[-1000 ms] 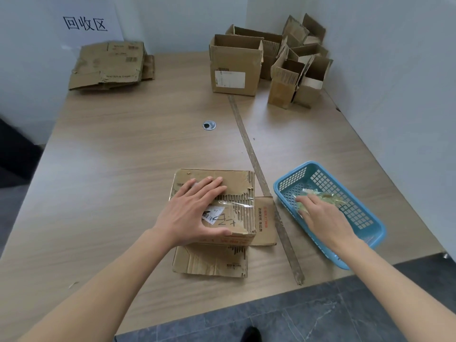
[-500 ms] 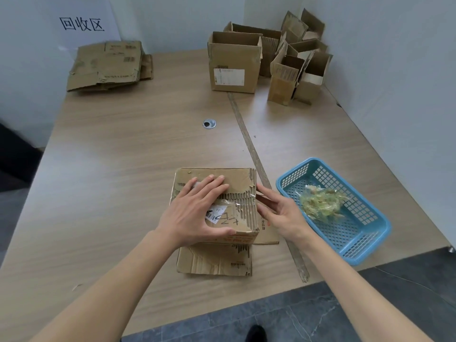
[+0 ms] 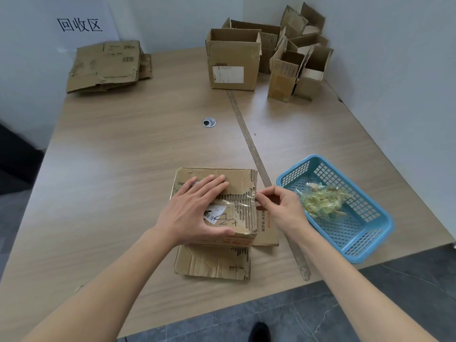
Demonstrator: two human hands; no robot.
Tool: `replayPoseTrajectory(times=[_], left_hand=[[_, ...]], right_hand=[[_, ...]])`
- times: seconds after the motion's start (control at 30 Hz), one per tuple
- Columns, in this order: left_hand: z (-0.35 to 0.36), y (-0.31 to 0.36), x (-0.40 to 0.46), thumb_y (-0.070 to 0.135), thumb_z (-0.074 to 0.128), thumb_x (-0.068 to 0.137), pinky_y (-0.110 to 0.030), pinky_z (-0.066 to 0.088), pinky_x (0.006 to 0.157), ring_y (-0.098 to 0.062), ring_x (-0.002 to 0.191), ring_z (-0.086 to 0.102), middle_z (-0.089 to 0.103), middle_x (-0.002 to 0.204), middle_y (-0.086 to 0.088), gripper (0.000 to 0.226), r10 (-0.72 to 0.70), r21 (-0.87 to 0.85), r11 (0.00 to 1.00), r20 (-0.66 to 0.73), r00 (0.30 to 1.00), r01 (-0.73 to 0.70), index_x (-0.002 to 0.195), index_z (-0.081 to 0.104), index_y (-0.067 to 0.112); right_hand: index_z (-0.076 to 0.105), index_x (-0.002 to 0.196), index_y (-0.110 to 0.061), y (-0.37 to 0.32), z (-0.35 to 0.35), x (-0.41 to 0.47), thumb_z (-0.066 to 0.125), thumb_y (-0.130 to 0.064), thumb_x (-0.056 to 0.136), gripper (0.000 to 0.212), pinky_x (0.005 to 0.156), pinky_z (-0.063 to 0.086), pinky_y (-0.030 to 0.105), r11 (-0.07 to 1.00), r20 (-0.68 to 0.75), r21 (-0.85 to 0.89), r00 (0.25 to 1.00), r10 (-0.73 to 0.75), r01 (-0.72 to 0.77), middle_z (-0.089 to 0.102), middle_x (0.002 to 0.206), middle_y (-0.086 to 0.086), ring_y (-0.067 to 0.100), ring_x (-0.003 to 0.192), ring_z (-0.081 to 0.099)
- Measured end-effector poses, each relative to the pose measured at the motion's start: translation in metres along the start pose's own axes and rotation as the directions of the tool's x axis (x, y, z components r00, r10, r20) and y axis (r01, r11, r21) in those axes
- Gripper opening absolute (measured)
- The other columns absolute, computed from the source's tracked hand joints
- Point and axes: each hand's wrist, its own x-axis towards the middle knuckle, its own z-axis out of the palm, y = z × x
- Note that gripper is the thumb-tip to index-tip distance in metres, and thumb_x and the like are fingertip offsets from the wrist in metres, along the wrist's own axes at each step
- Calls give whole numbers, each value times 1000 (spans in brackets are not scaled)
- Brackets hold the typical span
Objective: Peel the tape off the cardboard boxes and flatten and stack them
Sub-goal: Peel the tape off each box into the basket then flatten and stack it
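Note:
A worn cardboard box (image 3: 237, 178) stands near the table's front edge, its bottom flaps spread flat toward me and to the right. My left hand (image 3: 195, 213) lies flat on its top, fingers spread, pressing it down. A strip of clear tape (image 3: 243, 199) runs across the torn top. My right hand (image 3: 278, 206) pinches the tape's end at the box's right edge. A flattened stack of cardboard (image 3: 108, 65) lies at the far left. Several open boxes (image 3: 234, 60) stand at the far right.
A blue plastic basket (image 3: 360, 240) with a wad of peeled tape (image 3: 320, 201) in it sits right of the box, near the table's front right corner. A grommet hole (image 3: 209, 122) and a seam strip (image 3: 249, 141) mark the tabletop. White walls close off the back and right.
My right hand left the wad of tape in the basket, moved left to the box, and now pinches the tape at its right edge. My left hand stayed on the box top.

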Motion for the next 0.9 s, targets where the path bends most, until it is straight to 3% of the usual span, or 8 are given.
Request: replayPoseTrajectory(times=[0.1, 0.17, 0.27, 0.4, 0.47, 0.7, 0.83, 0.9], left_hand=[[2, 1, 1, 102, 31, 72, -40, 4, 128, 1, 154, -4, 4, 169, 20, 115, -22, 26, 999, 1, 1000, 22, 163, 11, 34], [3, 2, 1, 102, 29, 73, -41, 3, 128, 0, 155, -6, 1, 169, 19, 114, -17, 42, 999, 14, 1000, 16, 163, 8, 34], [3, 3, 1, 101, 28, 74, -41, 2, 128, 0, 155, -7, 0, 169, 19, 113, -12, 48, 999, 19, 1000, 11, 163, 7, 34], [2, 2, 0, 102, 28, 73, -40, 2, 128, 1, 154, -8, -1, 169, 19, 114, -21, 43, 999, 17, 1000, 20, 163, 7, 35], [2, 3, 1, 102, 29, 73, -40, 2, 128, 1, 154, -7, 0, 168, 20, 114, -19, 37, 999, 11, 1000, 18, 163, 8, 35], [2, 3, 1, 102, 33, 72, -38, 4, 128, 4, 153, -4, 3, 168, 23, 115, -16, 12, 1000, -10, 1000, 16, 163, 10, 36], [2, 3, 0, 102, 32, 72, -38, 5, 128, 4, 153, -5, 2, 168, 23, 116, -12, 9, 1000, -1, 1000, 12, 163, 4, 36], [1, 3, 0, 102, 31, 72, -39, 4, 128, 4, 153, -6, 0, 168, 22, 117, 0, 15, 1000, 11, 1000, 0, 163, 0, 36]], right_hand=[[71, 92, -26, -5, -7, -4, 69, -20, 96, 7, 75, 55, 25, 979, 106, -192, 994, -40, 60, 74, 87, -6, 7, 83, 70], [71, 103, -22, -8, -15, -1, 69, -17, 96, 9, 81, 57, 26, 978, 83, -195, 995, -54, 69, 74, 95, -8, 6, 90, 70], [69, 126, -23, -13, -14, 4, 73, -12, 93, 35, 91, 56, 21, 989, 89, -119, 993, -73, 84, 73, 115, -11, 3, 103, 70], [79, 105, -21, -4, 6, -6, 77, -9, 88, 21, 99, 55, 30, 990, -45, 138, 998, -35, 41, 77, 111, -5, 12, 108, 71], [78, 97, -25, 2, 9, -9, 78, -12, 87, 17, 97, 56, 30, 986, -68, 163, 997, -21, 32, 78, 105, -5, 12, 103, 72], [64, 97, -21, -9, -10, 8, 61, -26, 101, 7, 91, 51, 32, 976, 237, -219, 971, 36, 17, 59, 107, -3, 15, 94, 60], [61, 98, -18, -46, -22, 6, 55, -28, 104, 13, 78, 58, 36, 894, 322, -448, 932, 164, -2, 68, 92, -2, 16, 84, 66], [60, 94, -24, -71, -24, 5, 56, -30, 103, 12, 66, 54, 30, 770, 339, -628, 931, 136, 116, 67, 85, -5, 12, 77, 65]])
